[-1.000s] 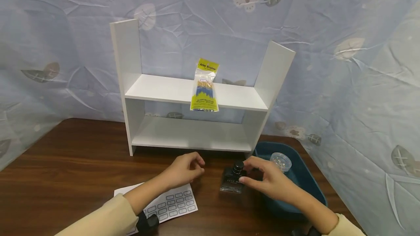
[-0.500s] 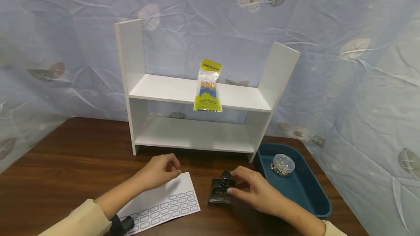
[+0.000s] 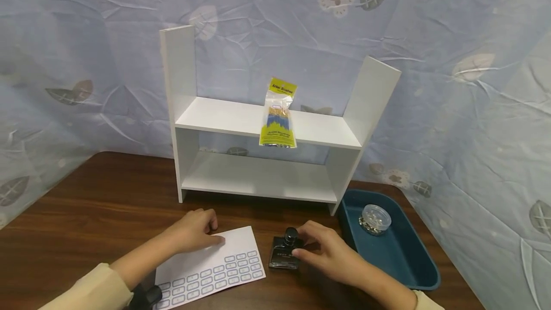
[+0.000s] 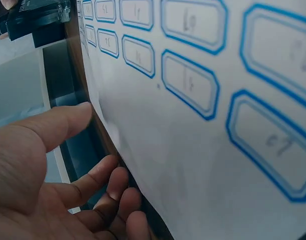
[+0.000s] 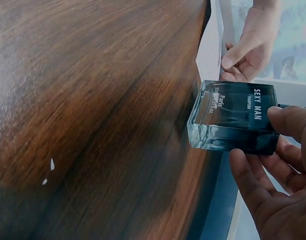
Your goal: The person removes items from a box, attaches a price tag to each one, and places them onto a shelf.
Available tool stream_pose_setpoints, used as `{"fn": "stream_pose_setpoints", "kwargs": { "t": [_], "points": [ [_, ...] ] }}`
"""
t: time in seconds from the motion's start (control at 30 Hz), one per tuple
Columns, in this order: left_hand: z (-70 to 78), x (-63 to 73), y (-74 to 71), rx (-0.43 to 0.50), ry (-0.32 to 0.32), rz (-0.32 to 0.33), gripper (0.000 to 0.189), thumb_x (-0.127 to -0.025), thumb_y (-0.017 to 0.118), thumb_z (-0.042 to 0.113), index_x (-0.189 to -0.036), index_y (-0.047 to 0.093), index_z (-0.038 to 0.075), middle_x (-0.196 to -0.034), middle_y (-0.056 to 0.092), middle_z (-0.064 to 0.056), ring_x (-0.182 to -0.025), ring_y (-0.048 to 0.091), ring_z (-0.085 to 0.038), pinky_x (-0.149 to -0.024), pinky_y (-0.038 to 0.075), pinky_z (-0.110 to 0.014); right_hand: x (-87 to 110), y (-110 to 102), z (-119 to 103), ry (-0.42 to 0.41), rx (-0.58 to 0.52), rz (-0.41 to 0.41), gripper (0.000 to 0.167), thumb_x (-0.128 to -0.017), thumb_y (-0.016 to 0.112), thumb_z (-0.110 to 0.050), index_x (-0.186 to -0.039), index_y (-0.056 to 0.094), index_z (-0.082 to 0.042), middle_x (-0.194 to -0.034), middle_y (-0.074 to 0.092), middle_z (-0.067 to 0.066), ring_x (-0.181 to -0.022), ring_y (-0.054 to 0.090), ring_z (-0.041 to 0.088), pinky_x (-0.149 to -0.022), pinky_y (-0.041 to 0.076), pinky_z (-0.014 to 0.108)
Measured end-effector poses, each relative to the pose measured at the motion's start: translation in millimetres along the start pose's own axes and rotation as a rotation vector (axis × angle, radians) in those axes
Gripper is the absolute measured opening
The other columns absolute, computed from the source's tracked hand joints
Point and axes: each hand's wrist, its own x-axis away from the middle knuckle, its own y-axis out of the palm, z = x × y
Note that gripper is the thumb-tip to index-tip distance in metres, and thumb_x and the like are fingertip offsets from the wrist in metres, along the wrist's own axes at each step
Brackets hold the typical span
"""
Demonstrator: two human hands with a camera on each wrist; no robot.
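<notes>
My right hand [image 3: 329, 255] pinches a dark glass perfume bottle [image 3: 284, 253] with a round black cap. Beside the sheet's right edge the bottle stands upright, on or just above the table. The right wrist view shows the thumb on the front of the bottle [image 5: 233, 117] and fingers below it. A white sheet of blue-framed labels [image 3: 224, 271] lies in front of me. Over its far part is my left hand [image 3: 193, 231], with thumb stretched out and fingers loosely bent. In the left wrist view these fingers [image 4: 105, 170] are close to the sheet's edge; contact is unclear.
A white two-tier shelf [image 3: 258, 171] stands at the back of the brown table [image 3: 86, 233]. A packet of artist brushes [image 3: 279, 114] leans over its upper board. On the right is a blue tray [image 3: 391, 252] holding a round clear tub of small pieces [image 3: 374, 219].
My right hand has brought the perfume bottle left and nearer to me, away from the tray. My left hand has drawn back leftward over the label sheet. The head view has shifted slightly.
</notes>
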Motion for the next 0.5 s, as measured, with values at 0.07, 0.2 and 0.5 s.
{"fn": "stream_pose_setpoints", "kwargs": {
  "t": [0.07,0.2,0.5],
  "points": [
    [-0.4,1.0,-0.3,-0.009,-0.005,-0.007,0.034,-0.082,0.087,0.03,-0.094,0.063,0.01,-0.08,0.055,0.0,-0.079,0.047,-0.016,-0.068,0.038,-0.028,-0.6,0.5,0.2,0.008,0.0,-0.004,0.029,-0.101,0.071,-0.03,-0.117,0.067,-0.007,-0.112,0.068,0.004,-0.104,0.071,0.012,-0.088,0.064,0.032],
    [0.1,2.9,0.0,-0.018,-0.043,-0.023,0.035,-0.081,0.088,0.029,-0.095,0.061,0.013,-0.087,0.057,-0.002,-0.084,0.048,-0.018,-0.072,0.041,-0.031,-1.1,1.2,0.4,0.026,-0.008,-0.019,0.031,-0.101,0.071,-0.032,-0.119,0.067,-0.007,-0.113,0.068,0.004,-0.105,0.071,0.013,-0.09,0.064,0.032],
    [-0.2,4.4,2.9,-0.026,-0.052,-0.02,0.032,-0.081,0.089,0.025,-0.09,0.061,0.013,-0.086,0.054,-0.001,-0.085,0.046,-0.019,-0.073,0.04,-0.033,-2.7,1.8,1.0,0.046,-0.015,-0.032,0.031,-0.101,0.071,-0.032,-0.118,0.067,-0.007,-0.113,0.068,0.004,-0.105,0.071,0.014,-0.09,0.064,0.037]
  ]
}}
